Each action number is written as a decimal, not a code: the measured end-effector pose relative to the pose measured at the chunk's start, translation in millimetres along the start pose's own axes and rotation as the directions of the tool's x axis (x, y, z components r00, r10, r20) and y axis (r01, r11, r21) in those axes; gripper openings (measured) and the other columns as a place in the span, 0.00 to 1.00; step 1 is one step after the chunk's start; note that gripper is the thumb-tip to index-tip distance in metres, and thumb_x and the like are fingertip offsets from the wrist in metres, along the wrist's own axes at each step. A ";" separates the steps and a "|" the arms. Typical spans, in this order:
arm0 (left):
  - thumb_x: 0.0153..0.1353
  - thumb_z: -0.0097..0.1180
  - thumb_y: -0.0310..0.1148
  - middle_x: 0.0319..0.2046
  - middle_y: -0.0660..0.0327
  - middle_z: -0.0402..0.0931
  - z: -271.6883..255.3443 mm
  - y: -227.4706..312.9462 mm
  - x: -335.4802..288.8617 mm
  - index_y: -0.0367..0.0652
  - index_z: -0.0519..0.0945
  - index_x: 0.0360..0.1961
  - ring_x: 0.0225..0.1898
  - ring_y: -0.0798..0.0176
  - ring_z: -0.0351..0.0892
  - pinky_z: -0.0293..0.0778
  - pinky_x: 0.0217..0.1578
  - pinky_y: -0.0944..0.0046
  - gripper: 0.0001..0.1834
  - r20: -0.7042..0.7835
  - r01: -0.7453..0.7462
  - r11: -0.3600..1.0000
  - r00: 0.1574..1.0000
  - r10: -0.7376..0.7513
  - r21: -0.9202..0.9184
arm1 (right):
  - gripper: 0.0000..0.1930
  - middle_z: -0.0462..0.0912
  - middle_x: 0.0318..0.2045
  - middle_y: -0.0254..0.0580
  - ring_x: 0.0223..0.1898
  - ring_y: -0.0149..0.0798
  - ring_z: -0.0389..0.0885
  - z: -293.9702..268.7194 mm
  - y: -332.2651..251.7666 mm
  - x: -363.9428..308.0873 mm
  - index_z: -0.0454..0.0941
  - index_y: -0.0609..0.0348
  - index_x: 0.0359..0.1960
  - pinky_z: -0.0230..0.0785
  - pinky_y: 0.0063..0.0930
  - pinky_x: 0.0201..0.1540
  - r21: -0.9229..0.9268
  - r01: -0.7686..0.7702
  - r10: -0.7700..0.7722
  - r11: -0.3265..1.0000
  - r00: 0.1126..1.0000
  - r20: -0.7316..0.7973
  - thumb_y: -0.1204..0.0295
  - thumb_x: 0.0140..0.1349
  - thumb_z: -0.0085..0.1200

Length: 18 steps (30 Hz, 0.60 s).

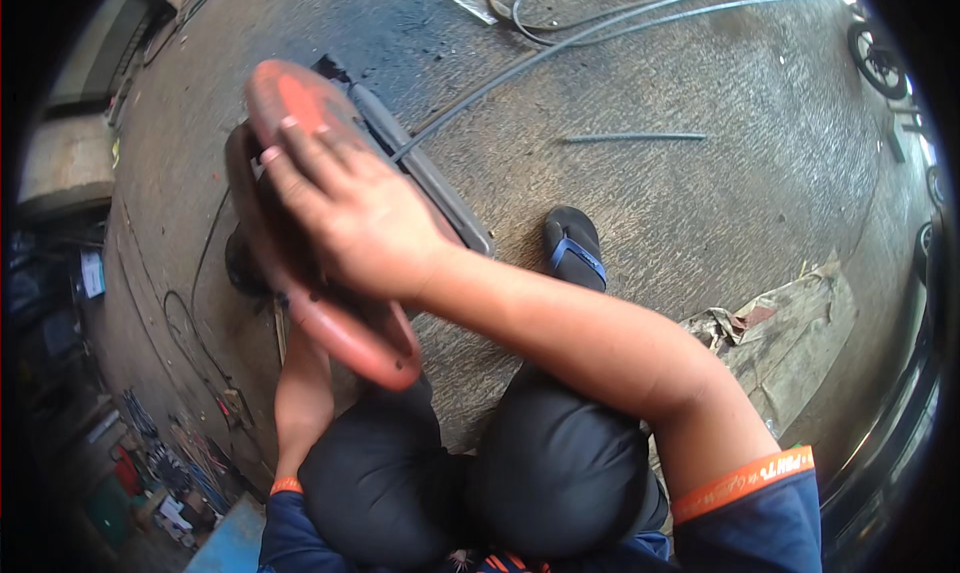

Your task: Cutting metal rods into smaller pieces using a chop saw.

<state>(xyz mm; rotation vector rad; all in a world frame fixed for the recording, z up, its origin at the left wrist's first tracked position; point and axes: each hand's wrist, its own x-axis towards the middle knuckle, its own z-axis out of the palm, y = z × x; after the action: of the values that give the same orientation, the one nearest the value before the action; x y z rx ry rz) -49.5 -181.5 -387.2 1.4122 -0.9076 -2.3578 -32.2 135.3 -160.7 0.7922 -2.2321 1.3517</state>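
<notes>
In front of my knees stands a red machine that looks like a cut-off saw, with a curved guard and a long dark grey base. My right hand lies across the red guard, its fingers stretched out and pointing up and left. My thumb is hard to make out. A long thin metal rod runs from the far right to the base, where its end is hidden behind the machine. My left forearm reaches up behind the guard, which hides my left hand and whatever it touches.
A short cut rod lies on the stained floor. Coiled rods sit farther back. A dirty cloth or sheet is spread at right. Cables and piled tools lie at left. My sandalled foot is right of the base.
</notes>
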 end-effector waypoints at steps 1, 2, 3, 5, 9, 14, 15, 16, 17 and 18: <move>0.61 0.54 0.31 0.41 0.53 0.77 0.5 1.2 -0.5 0.39 0.75 0.44 0.42 0.55 0.79 0.81 0.39 0.61 0.12 -0.007 -0.004 1.000 1.000 0.004 0.009 | 0.28 0.62 0.61 0.63 0.58 0.63 0.68 1.0 -0.4 0.3 0.65 0.66 0.59 0.65 0.50 0.57 0.021 -0.019 0.018 1.000 1.000 0.018 0.69 0.54 0.48; 0.61 0.53 0.31 0.41 0.53 0.77 1.1 2.6 -0.6 0.39 0.75 0.44 0.42 0.55 0.79 0.81 0.39 0.61 0.12 -0.012 -0.009 1.000 1.000 0.009 0.019 | 0.27 0.63 0.61 0.64 0.57 0.64 0.68 0.6 -0.5 -0.8 0.66 0.68 0.58 0.64 0.49 0.57 0.017 -0.015 0.015 1.000 1.000 -0.012 0.70 0.56 0.46; 0.61 0.53 0.32 0.41 0.53 0.77 0.3 4.2 -1.6 0.39 0.75 0.44 0.42 0.55 0.79 0.80 0.39 0.61 0.12 -0.020 -0.014 1.000 1.000 0.015 0.028 | 0.27 0.64 0.60 0.63 0.56 0.62 0.69 1.5 -0.7 -0.1 0.66 0.67 0.58 0.65 0.47 0.56 0.001 -0.030 0.030 1.000 0.999 -0.011 0.70 0.55 0.46; 0.61 0.53 0.32 0.41 0.53 0.77 -1.4 7.8 -2.8 0.39 0.74 0.45 0.42 0.55 0.79 0.80 0.40 0.61 0.12 -0.034 -0.023 0.999 0.999 0.025 0.049 | 0.26 0.65 0.59 0.62 0.54 0.61 0.71 1.9 -0.6 0.4 0.68 0.66 0.57 0.67 0.44 0.55 -0.011 -0.031 0.031 0.999 0.999 -0.041 0.69 0.55 0.46; 0.62 0.52 0.32 0.41 0.53 0.77 -6.8 13.8 -5.9 0.39 0.74 0.45 0.42 0.54 0.79 0.80 0.40 0.60 0.12 -0.057 -0.028 0.998 0.998 0.031 0.060 | 0.26 0.65 0.60 0.61 0.54 0.60 0.71 0.4 0.5 0.3 0.68 0.66 0.57 0.66 0.42 0.55 -0.012 -0.029 0.029 1.000 0.999 -0.041 0.68 0.54 0.47; 0.63 0.51 0.32 0.42 0.52 0.77 -14.1 17.8 -17.2 0.39 0.73 0.46 0.42 0.53 0.79 0.80 0.41 0.59 0.13 -0.079 -0.020 0.998 0.997 0.025 0.056 | 0.27 0.65 0.60 0.61 0.54 0.60 0.71 -0.2 1.0 0.9 0.68 0.65 0.57 0.67 0.43 0.55 -0.007 -0.029 0.028 1.000 0.999 -0.043 0.68 0.54 0.47; 0.63 0.51 0.32 0.42 0.52 0.77 -16.1 18.3 -20.4 0.39 0.73 0.46 0.42 0.52 0.79 0.80 0.41 0.59 0.13 -0.081 -0.022 0.998 0.996 0.026 0.051 | 0.27 0.65 0.60 0.61 0.54 0.60 0.71 0.1 1.1 1.1 0.67 0.65 0.58 0.66 0.44 0.55 0.008 -0.038 0.038 0.999 0.999 -0.035 0.69 0.54 0.47; 0.63 0.51 0.32 0.42 0.52 0.77 -18.2 18.8 -23.4 0.39 0.73 0.46 0.42 0.52 0.79 0.80 0.41 0.58 0.13 -0.086 -0.018 0.999 0.996 0.022 0.051 | 0.27 0.65 0.60 0.61 0.54 0.60 0.71 0.4 1.3 1.3 0.67 0.65 0.58 0.66 0.44 0.55 0.003 -0.025 0.025 1.000 0.999 -0.031 0.69 0.54 0.47; 0.63 0.51 0.32 0.42 0.52 0.77 -22.0 20.5 -27.1 0.39 0.73 0.47 0.42 0.52 0.79 0.80 0.42 0.58 0.13 -0.092 -0.013 0.999 0.996 0.017 0.041 | 0.27 0.65 0.60 0.60 0.54 0.60 0.70 0.4 1.5 1.4 0.67 0.65 0.58 0.66 0.45 0.55 0.010 -0.030 0.031 0.999 0.999 -0.034 0.69 0.54 0.47; 0.63 0.51 0.33 0.42 0.52 0.77 -26.3 22.1 -29.4 0.39 0.73 0.47 0.42 0.52 0.79 0.80 0.42 0.58 0.13 -0.095 -0.011 0.999 0.995 0.014 0.032 | 0.27 0.64 0.60 0.60 0.55 0.60 0.70 0.5 1.2 1.5 0.67 0.64 0.58 0.66 0.46 0.56 0.027 -0.038 0.038 0.999 0.999 -0.026 0.69 0.54 0.47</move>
<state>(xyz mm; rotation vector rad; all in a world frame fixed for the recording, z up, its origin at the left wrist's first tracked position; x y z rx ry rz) -14.5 -193.9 -361.6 1.5125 -0.9291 -2.2549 -34.1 134.9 -160.8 0.7404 -2.2237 1.4044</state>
